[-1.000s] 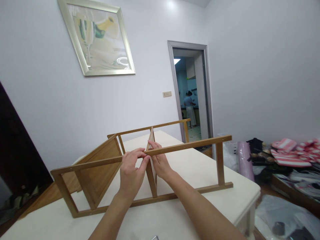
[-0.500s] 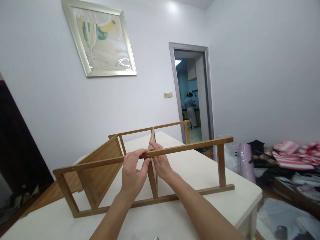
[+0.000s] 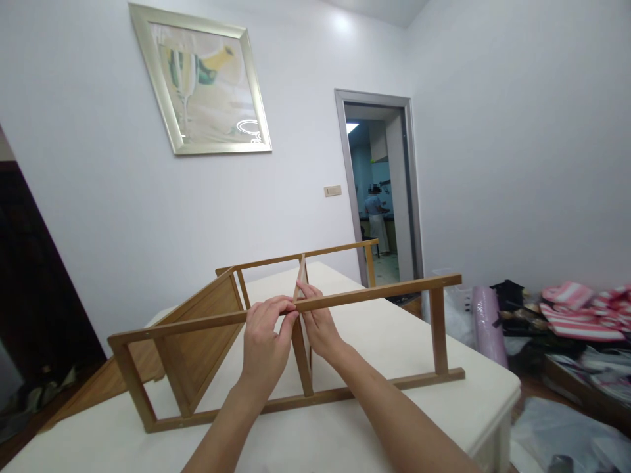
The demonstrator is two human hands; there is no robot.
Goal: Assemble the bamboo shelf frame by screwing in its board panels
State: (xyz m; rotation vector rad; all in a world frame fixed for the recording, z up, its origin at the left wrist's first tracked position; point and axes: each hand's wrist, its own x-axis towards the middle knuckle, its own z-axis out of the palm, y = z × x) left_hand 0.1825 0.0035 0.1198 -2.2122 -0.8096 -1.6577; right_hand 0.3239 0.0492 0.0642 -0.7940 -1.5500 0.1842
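A brown wooden rack frame lies on its side on the white table. My left hand is closed around its upper near rail at the middle joint, fingers on top and thumb below. Just to the right, my right hand grips the middle shelf board, which stands on edge between the near and far sides of the frame. The two hands nearly touch. My fingertips cover the joint, so I cannot tell whether a small part is between them. A second wooden panel spans the frame at the left.
Another wooden board lies at the table's left. On the floor at right are a pink roll, striped cloth and plastic bags. Beyond the doorway a person stands in another room.
My left fingertips have shifted slightly right along the rail and now cover the hole that showed at the joint. The view has tilted up slightly; the frame stays in place.
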